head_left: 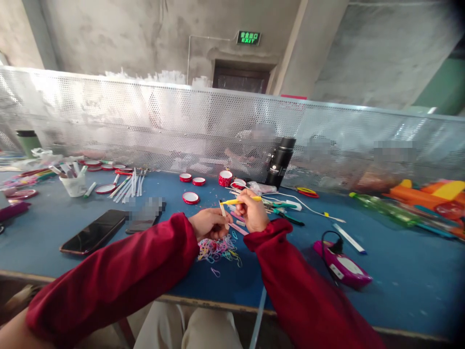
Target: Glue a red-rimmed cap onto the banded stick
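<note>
My left hand [210, 224] is closed, pinching a thin pale stick [224, 214] that stands nearly upright and has a dark top end. In my right hand [253, 212], the fingers wrap round a slim yellow pen-shaped tool [234, 201]. Its left end meets or lies very near the top of the stick; I cannot tell whether they touch. Just below my hands lies a loose pile of small pastel plastic loops [218, 249], and one purple loop [215, 272] sits apart from it. Pink strips [238, 229] lie on the table between my wrists.
Two phones [95, 231] lie left on the blue table [145, 261]. Farther back are a white cup of markers [73, 185], red-rimmed round lids [191, 198] and a black flask [281, 163]. Pliers [288, 216], a purple glue-gun-like device [343, 266] and a green bottle [387, 209] are right.
</note>
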Motion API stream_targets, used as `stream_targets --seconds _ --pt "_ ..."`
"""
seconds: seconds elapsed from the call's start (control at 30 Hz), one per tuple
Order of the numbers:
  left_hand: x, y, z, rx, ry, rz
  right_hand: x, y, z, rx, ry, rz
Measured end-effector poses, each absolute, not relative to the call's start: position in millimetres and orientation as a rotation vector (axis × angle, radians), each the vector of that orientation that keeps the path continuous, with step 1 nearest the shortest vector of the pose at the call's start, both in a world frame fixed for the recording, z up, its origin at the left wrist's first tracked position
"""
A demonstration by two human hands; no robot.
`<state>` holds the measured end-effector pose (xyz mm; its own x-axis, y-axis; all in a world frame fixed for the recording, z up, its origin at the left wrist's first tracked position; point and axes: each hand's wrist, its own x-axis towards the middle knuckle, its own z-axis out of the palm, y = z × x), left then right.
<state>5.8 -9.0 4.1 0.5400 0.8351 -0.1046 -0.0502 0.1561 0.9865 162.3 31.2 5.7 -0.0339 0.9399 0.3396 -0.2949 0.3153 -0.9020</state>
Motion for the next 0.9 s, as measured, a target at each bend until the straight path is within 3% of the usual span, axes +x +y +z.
stream_targets --seconds 0.9 --pt "5 -1 -4 1.251 0.868 0.729 163 44 -12 -0.791 -1.205 1.204"
